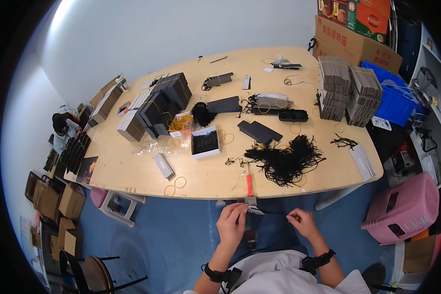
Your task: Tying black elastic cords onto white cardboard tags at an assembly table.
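Observation:
Just in front of the table's near edge, my left hand [232, 223] pinches a small grey-white flat piece [255, 210]; it looks like a tag or card. My right hand [303, 223] is closed with the fingertips pinched on a thin black cord [275, 213], drawn out sideways toward my left hand. Whether the cord is joined to the flat piece is too small to tell. Beyond my left hand, a small striped stack [250, 200] sits at the table edge, below a red-handled tool [249, 185]. A tangled heap of black cords [291, 159] lies farther in.
On the table [210, 179] stand dark grey box stacks [171, 93], a white box [205, 142] of black pieces, and bundled cardboard stacks [333, 88]. A strung grey-white card bundle [361, 161] lies right. Rubber bands are scattered about. A pink crate [402, 210] stands at right; another person [66, 130] sits far left.

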The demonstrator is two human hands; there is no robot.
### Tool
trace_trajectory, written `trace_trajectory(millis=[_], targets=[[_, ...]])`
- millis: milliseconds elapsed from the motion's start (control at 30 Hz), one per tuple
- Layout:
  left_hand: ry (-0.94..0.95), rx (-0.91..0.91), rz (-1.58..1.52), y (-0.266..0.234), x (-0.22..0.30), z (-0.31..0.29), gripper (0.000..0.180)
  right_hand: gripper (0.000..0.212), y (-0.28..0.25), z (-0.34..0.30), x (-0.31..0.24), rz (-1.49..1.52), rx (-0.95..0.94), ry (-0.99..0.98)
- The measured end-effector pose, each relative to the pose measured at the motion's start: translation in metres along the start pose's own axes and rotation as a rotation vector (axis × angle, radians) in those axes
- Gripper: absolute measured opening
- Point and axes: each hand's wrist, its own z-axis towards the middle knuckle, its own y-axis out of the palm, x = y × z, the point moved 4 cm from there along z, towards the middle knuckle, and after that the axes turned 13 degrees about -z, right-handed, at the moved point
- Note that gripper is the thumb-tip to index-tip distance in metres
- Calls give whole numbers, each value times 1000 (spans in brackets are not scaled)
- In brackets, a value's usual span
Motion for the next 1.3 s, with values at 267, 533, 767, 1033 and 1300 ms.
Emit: trace_trajectory(millis=[267,533,767,1033,1300], targets=[[-282,-55,-371,7,-21,-5,12,10,13,0,7,292,-35,134],[-307,-90,-408,4,-18,-11,12,10,18,1,13,371,-70,125],[-218,-214,-334,7,-15,-18,13,10,17,0,0,332,-78,106],[-264,-138,-285,9,-20,-21,6,9,13,0,-19,283,-92,81],[-128,-110,-225,0,-6,-22,4,7,-5,5,-87,275,-172,-68]])
